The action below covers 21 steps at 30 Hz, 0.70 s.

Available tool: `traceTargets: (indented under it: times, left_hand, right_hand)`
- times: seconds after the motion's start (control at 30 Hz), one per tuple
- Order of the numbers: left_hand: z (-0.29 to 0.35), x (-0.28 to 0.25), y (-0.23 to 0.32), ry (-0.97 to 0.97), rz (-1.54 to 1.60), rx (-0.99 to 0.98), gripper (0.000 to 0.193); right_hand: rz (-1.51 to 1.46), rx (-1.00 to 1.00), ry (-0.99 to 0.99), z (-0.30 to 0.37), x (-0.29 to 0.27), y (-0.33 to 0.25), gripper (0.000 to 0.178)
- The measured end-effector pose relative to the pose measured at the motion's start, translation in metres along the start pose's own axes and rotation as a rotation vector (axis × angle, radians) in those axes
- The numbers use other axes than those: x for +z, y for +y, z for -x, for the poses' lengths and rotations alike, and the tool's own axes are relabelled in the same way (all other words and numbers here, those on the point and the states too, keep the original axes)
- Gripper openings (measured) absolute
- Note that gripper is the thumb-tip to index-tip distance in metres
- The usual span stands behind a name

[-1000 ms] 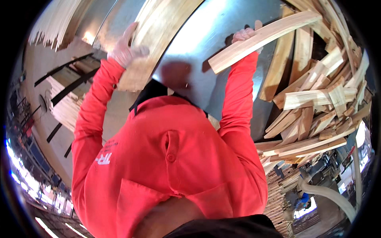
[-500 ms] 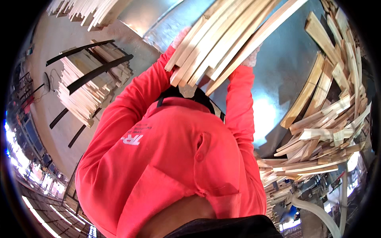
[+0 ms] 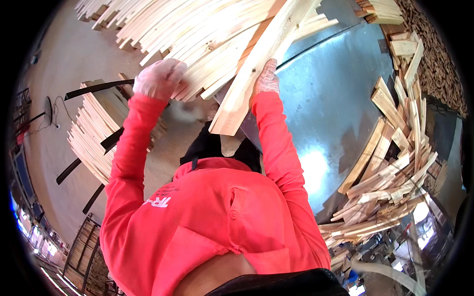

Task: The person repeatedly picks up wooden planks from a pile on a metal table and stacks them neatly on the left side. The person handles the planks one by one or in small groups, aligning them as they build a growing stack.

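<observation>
Pale gloves cover both my hands. My right hand is closed on the right edge of a wide wooden board, which slants over a stack of planks. My left hand is curled at the near left end of that stack, close to the plank ends; its fingers are partly blurred, and what they grip, if anything, is hidden. The planks lie side by side, pale, with uneven near ends. One reddish-brown strip shows among them, just left of the board.
A smooth metal table lies to my right, with a heap of loose offcuts along its far right side. On the left, another plank stack sits between black bars. A standing fan is farther left.
The bundle of planks carried between both hands now lies on the stack ahead. My left hand has come off to the left; my right hand holds a wide board.
</observation>
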State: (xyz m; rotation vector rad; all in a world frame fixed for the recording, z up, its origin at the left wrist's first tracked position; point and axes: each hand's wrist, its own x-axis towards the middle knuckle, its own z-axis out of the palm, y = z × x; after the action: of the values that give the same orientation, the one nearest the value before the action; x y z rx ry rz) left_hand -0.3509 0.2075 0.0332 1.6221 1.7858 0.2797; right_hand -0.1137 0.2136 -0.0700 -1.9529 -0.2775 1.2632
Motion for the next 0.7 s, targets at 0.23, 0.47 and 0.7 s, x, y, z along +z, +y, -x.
traceTargets:
  times: [0.23, 0.47, 0.7]
  left_hand:
    - [0.064, 0.072, 0.025, 0.318, 0.519, 0.227, 0.065]
    - [0.046, 0.128, 0.06, -0.117, 0.302, -0.105, 0.057]
    - [0.072, 0.158, 0.049, 0.032, 0.935, 0.056, 0.059]
  right_hand:
    - [-0.367, 0.077, -0.477, -0.031, -0.018, 0.029, 0.073]
    - [-0.104, -0.045, -0.722, -0.056, -0.035, 0.047, 0.093]
    - [0.132, -1.039, -0.55, -0.034, -0.001, 0.07, 0.053]
